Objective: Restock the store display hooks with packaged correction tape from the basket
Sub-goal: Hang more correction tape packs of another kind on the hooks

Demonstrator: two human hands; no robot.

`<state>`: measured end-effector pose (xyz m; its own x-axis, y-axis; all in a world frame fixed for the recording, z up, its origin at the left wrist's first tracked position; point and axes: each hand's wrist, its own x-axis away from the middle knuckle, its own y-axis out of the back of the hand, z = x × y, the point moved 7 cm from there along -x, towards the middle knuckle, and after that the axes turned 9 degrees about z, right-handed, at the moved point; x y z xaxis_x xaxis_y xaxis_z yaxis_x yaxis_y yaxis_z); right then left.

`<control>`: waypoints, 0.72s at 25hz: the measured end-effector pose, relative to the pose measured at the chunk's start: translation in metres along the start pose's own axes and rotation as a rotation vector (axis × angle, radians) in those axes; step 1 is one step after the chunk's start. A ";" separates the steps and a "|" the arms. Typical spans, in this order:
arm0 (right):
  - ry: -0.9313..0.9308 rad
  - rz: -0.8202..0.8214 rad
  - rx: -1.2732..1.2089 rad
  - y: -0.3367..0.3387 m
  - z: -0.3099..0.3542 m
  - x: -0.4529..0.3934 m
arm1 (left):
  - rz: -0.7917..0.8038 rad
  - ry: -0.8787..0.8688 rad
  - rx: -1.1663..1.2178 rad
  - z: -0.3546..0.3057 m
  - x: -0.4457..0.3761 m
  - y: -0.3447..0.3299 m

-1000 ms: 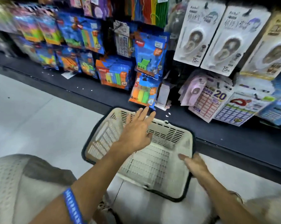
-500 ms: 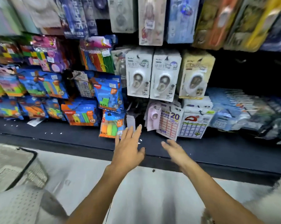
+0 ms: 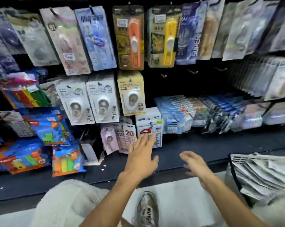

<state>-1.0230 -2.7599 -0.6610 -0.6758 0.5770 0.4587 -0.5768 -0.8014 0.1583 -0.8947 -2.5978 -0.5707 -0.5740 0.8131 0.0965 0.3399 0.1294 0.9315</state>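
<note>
1. My view is fairly bright on the pale floor (image 3: 179, 194) at the bottom, but the back of the display behind the bare hooks (image 3: 192, 72) is close to black.
2. Glossy hanging packs (image 3: 130, 38) along the top catch soft glare from overhead, washing out their print.
3. Motion blur smears most of the scene; the packs at the far left and right edges are streaked and unreadable.
4. The wide lens bends the rows, so the outer packs fan outward.
5. My left hand (image 3: 141, 158) and right hand (image 3: 194, 164) are evenly lit, with softened finger outlines.
6. The basket (image 3: 236, 158) at lower right is grey and blurred.
</note>
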 end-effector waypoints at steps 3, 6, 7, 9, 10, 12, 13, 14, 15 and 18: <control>-0.056 -0.095 0.048 0.042 -0.028 0.022 | 0.109 -0.094 0.020 -0.041 -0.023 -0.035; -0.092 -0.177 0.137 0.086 -0.063 0.055 | 0.222 -0.186 0.012 -0.084 -0.029 -0.077; -0.093 -0.223 0.170 0.101 -0.071 0.064 | 0.238 -0.203 0.015 -0.092 -0.030 -0.088; -0.103 -0.317 0.267 0.132 -0.086 0.083 | 0.283 -0.237 0.036 -0.108 -0.029 -0.115; -0.117 -0.336 0.355 0.143 -0.094 0.089 | 0.310 -0.244 0.050 -0.113 -0.028 -0.128; -0.191 -0.316 0.585 0.156 -0.115 0.094 | 0.364 -0.250 0.061 -0.122 -0.027 -0.155; -0.237 -0.282 0.672 0.159 -0.132 0.092 | 0.381 -0.255 0.049 -0.127 -0.028 -0.168; -0.278 -0.235 0.745 0.161 -0.149 0.087 | 0.393 -0.260 0.041 -0.133 -0.032 -0.179; -0.318 -0.192 0.819 0.159 -0.161 0.082 | 0.403 -0.263 0.044 -0.137 -0.036 -0.188; -0.321 -0.244 0.997 0.160 -0.181 0.060 | 0.391 -0.244 0.101 -0.157 -0.061 -0.215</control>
<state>-1.2388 -2.8245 -0.7664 -0.3567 0.7869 0.5035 0.0528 -0.5211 0.8519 -1.0494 -2.7646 -0.7217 -0.2004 0.9200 0.3368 0.5733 -0.1686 0.8018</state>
